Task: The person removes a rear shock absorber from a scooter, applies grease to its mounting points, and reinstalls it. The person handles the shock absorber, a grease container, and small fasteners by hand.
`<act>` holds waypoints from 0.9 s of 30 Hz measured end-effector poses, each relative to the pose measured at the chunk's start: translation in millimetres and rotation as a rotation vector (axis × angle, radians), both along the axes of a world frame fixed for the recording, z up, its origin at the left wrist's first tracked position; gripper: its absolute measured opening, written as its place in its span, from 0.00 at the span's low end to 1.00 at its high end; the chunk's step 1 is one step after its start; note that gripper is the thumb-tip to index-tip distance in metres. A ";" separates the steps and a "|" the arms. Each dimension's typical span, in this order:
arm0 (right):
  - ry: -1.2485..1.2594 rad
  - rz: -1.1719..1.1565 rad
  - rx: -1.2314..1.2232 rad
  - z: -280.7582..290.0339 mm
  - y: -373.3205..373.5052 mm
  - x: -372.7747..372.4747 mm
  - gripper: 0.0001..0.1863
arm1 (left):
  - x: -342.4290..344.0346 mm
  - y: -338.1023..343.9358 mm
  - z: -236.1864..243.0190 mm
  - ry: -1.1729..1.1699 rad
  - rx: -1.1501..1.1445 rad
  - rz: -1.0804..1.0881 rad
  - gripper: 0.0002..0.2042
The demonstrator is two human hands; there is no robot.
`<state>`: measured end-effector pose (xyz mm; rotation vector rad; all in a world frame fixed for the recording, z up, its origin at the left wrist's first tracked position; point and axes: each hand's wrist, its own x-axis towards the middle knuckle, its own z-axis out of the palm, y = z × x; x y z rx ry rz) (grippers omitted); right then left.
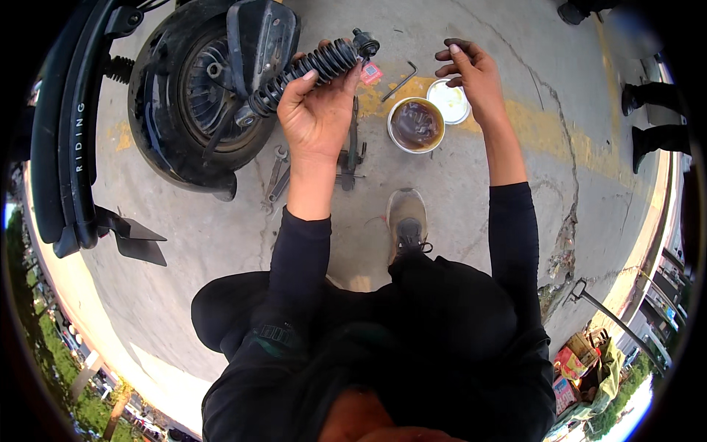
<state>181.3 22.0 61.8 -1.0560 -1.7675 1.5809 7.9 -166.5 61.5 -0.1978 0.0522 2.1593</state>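
My left hand (pixel 317 118) grips a black coil-spring shock absorber (pixel 335 55), tilted with its upper end toward the right and a small red tag (pixel 371 72) beside it. Its lower end lies in front of the scooter wheel (pixel 158 103). My right hand (pixel 475 85) is raised with loosely bent fingers apart, holding nothing, above a round white lid (pixel 447 112). An open tub (pixel 416 125) of brown grease-like substance sits on the concrete beside the lid. An L-shaped hex key (pixel 399 81) lies just beyond the tub.
Wrenches (pixel 277 173) and other metal tools (pixel 348 172) lie on the cracked concrete (pixel 574 206). A black scooter body (pixel 74 184) stands at left. Other people's legs (pixel 655 144) show at right. A metal bar (pixel 611 317) and a pile of bags (pixel 582 376) are at lower right.
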 end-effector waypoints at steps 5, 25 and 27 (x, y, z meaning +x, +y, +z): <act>-0.412 -0.062 0.201 -79.2 -9.2 87.9 0.19 | -11.5 -9.0 -18.6 0.034 -0.077 0.020 0.19; -1.134 0.485 0.772 -92.7 -76.3 51.6 0.28 | -10.2 -5.4 -33.0 0.019 -0.071 -0.026 0.16; -1.162 0.476 0.733 -96.0 -76.6 48.4 0.27 | -6.7 -5.3 -30.7 0.029 -0.073 -0.029 0.16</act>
